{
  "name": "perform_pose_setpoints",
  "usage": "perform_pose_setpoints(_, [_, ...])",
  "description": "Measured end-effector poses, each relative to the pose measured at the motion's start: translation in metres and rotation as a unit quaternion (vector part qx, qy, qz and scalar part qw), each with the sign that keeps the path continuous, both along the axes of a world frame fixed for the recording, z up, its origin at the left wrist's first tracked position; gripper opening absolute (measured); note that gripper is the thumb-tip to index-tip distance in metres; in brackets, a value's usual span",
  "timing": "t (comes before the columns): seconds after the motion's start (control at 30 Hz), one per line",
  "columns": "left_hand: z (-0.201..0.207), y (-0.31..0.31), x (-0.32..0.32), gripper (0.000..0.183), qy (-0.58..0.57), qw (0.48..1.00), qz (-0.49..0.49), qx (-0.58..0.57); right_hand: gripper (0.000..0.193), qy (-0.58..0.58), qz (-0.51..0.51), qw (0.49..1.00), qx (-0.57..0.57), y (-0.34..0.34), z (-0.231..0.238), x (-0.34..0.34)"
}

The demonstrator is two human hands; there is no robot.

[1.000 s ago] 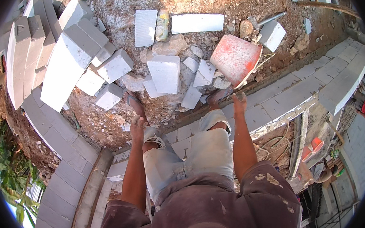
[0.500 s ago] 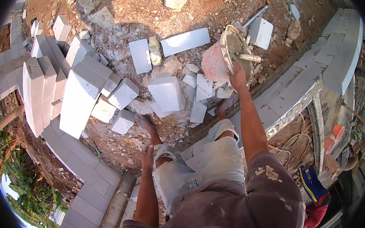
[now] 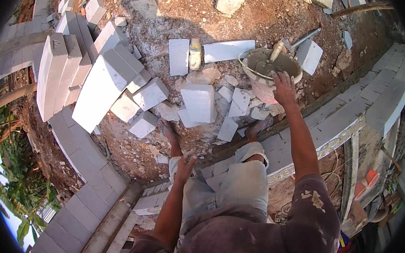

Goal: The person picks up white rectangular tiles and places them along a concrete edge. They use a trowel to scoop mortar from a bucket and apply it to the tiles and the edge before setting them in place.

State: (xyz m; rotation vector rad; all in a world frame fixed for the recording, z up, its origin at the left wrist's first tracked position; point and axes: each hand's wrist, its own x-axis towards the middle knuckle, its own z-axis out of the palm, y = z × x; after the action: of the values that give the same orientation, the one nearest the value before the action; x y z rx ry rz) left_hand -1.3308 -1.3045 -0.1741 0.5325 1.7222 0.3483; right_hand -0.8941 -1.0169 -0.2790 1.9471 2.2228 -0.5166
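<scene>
A bucket [image 3: 264,92] of wet grey mortar [image 3: 282,66] stands nearly upright on the rubble, pale red below its rim. In the mortar lies a trowel, its wooden handle [image 3: 276,52] leaning over the far rim. My right hand [image 3: 286,89] is at the bucket's near rim, fingers stretched and apart; whether they touch it I cannot tell. Over my left knee is my left hand [image 3: 184,168], fingers loosely bent and apart, with nothing visible in it. A hammer-like tool with a metal handle [image 3: 306,37] lies just beyond the bucket.
Pale blocks [image 3: 99,91] are stacked at the left; loose ones [image 3: 198,102] lie before my feet. A bottle [image 3: 195,54] stands between two blocks. Low block walls [image 3: 349,113] run along the right and lower left [image 3: 86,205]. Rocks [image 3: 230,0] lie at the far side.
The bucket has gone from tipped sideways to nearly upright. My right hand has loosened from its rim, fingers now spread. My left hand has lifted slightly from the knee.
</scene>
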Motion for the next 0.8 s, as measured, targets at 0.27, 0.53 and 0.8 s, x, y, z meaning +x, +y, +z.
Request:
perform_pose_setpoints(0.27, [0.005, 0.039, -0.077, 0.047, -0.088, 0.960, 0.264, -0.008, 0.086, 0.013, -0.019, 0.996, -0.081, 0.035, 0.047, -0.113])
perform_pose_setpoints(0.53, [-0.091, 0.147, -0.226, 0.089, -0.186, 0.785, 0.566, 0.171, 0.088, 0.220, 0.310, 0.919, -0.108, 0.173, 0.101, -0.513])
perform_pose_setpoints(0.8, [-0.106, 0.283, -0.281, 0.097, -0.348, 0.574, 0.702, 0.239, 0.058, 0.229, 0.181, 0.956, 0.023, 0.198, 0.141, -0.686])
